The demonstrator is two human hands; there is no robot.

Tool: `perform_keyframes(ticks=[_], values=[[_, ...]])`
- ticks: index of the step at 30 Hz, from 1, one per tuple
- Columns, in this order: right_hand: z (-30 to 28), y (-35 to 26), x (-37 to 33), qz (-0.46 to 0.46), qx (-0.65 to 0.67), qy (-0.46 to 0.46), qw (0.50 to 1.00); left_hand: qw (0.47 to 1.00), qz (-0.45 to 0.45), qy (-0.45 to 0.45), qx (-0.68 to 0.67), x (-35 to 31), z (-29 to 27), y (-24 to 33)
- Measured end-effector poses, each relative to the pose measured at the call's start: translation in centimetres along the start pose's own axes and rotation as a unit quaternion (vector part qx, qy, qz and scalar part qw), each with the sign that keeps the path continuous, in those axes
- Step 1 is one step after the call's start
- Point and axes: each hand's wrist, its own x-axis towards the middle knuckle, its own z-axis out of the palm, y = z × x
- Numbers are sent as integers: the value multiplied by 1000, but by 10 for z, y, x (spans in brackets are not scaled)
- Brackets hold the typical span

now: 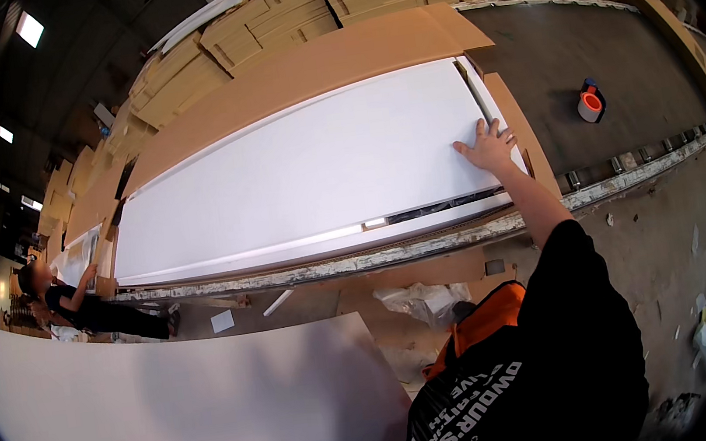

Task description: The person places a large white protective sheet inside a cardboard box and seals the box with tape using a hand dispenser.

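A long white panel (303, 169) lies flat inside an opened brown cardboard box (283, 79), whose flaps are folded outward. My right hand (487, 149) rests on the panel's right end, fingers spread and lying against it. Between the panel and the white strip (490, 98) at that end runs a dark gap. Another gap with dark material (431, 209) shows along the near edge. A second large white sheet (174, 410) fills the lower left, close to my body. My left hand is out of sight.
The box lies on a roller conveyor with worn rails (613, 188). A tape dispenser (590, 103) with an orange roll stands on the dark surface at right. Stacked cartons (267, 19) line the back. Another person (80, 298) stands at the far left end. Clear plastic (425, 302) lies below.
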Motion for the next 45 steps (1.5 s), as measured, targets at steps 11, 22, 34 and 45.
perform_keyframes(ticks=[11, 22, 34, 45], values=[[-17, 29, -6, -30, -33, 23, 999, 999, 4, 7, 35, 7, -38, -24], [27, -19, -39, -378, 81, 219, 896, 996, 7, 60, 66, 8, -116, -28], [-5, -146, -189, -573, 306, 96, 755, 989, -69, 75, -109, -97, -73, -26], [7, -296, -194, -560, 603, -354, 444, 959, -4, -226, -171, -194, -53, -31]])
